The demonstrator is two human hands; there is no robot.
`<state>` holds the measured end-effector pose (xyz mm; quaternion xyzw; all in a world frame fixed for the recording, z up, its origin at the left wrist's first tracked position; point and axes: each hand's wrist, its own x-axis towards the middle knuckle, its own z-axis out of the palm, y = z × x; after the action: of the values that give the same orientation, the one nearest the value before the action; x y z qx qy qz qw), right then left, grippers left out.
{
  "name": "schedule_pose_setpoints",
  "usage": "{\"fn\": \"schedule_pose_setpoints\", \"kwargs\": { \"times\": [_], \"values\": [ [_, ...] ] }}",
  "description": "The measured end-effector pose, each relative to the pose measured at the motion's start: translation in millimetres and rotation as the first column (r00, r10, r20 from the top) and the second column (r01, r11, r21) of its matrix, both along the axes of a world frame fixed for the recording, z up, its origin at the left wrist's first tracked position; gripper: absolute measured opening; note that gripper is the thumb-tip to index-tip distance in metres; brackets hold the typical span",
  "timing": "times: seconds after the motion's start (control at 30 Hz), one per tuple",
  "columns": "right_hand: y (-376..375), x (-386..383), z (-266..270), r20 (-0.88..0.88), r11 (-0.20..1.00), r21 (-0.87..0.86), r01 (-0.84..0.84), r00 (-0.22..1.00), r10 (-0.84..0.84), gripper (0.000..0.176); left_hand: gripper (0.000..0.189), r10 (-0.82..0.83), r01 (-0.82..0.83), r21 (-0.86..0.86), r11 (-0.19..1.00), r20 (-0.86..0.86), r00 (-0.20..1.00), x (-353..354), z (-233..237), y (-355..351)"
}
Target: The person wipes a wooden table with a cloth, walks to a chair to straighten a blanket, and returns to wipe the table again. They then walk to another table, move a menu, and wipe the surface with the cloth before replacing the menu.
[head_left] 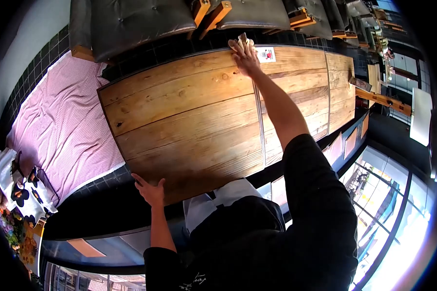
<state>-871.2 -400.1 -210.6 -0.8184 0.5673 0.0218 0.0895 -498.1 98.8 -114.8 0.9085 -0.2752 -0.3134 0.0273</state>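
My right hand (pixel 245 59) reaches across to the far edge of a wooden table (pixel 189 111) and presses a crumpled pale cloth (pixel 247 41) there. Just right of that hand, a small white card (pixel 266 54) with a code and a red mark lies on the tabletop. Nothing is in my left hand (pixel 152 192), whose fingers are spread near the close left corner of the table.
Dark leather seats (pixel 141 24) with wooden legs line the far side. A pink checked cloth (pixel 68 121) is spread at the left. A patterned bag (pixel 29 194) and flowers (pixel 9 225) are at the lower left. More wooden tabletops (pixel 296 77) continue to the right.
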Motion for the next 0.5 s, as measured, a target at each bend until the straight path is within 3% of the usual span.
{"fn": "schedule_pose_setpoints", "kwargs": {
  "times": [0.07, 0.13, 0.2, 0.27, 0.33, 0.4, 0.47, 0.5],
  "values": [
    [2.0, 2.3, -10.6, 0.100, 1.000, -0.014, -0.008, 0.995, 0.010, 0.066, 0.136, -0.012, 0.012, -0.011, 1.000, 0.005, 1.000, -1.0, 0.5, 2.3],
    [17.7, 35.2, -16.9, -0.029, 0.992, -0.072, 0.102, 0.994, -0.104, 0.074, 0.136, -0.016, 0.016, -0.021, 1.000, 0.010, 1.000, -1.4, -3.0, 2.1],
    [35.7, 85.7, -22.0, 0.014, 0.986, -0.145, 0.082, 0.997, -0.081, 0.075, 0.136, -0.011, 0.012, -0.017, 1.000, 0.020, 1.000, -0.4, -9.2, 4.7],
    [59.6, 144.0, -5.8, -0.038, 1.000, -0.020, -0.018, 0.999, 0.017, 0.077, 0.136, -0.025, 0.026, -0.034, 0.999, 0.027, 0.999, -0.6, -12.6, 7.2],
    [83.6, 204.6, -0.7, 0.142, 0.995, -0.001, -0.096, 0.985, 0.095, 0.079, 0.137, -0.034, 0.036, -0.047, 0.998, 0.031, 0.999, -0.5, -14.6, 12.2],
    [109.2, 270.8, 3.8, 0.203, 0.984, 0.070, -0.167, 0.968, 0.150, 0.080, 0.138, -0.037, 0.039, -0.056, 0.998, 0.035, 0.999, 0.7, -16.8, 13.0],
    [142.7, 336.8, 4.7, 0.219, 0.971, -0.022, -0.239, 0.946, 0.238, 0.081, 0.138, -0.029, 0.030, -0.058, 0.998, 0.013, 0.999, 1.6, -11.5, 9.0],
    [163.5, 365.2, 6.4, 0.296, 0.963, 0.012, -0.268, 0.921, 0.253, 0.081, 0.138, -0.023, 0.023, -0.058, 0.998, 0.002, 1.000, 2.0, -9.3, 7.8]
  ]
}}
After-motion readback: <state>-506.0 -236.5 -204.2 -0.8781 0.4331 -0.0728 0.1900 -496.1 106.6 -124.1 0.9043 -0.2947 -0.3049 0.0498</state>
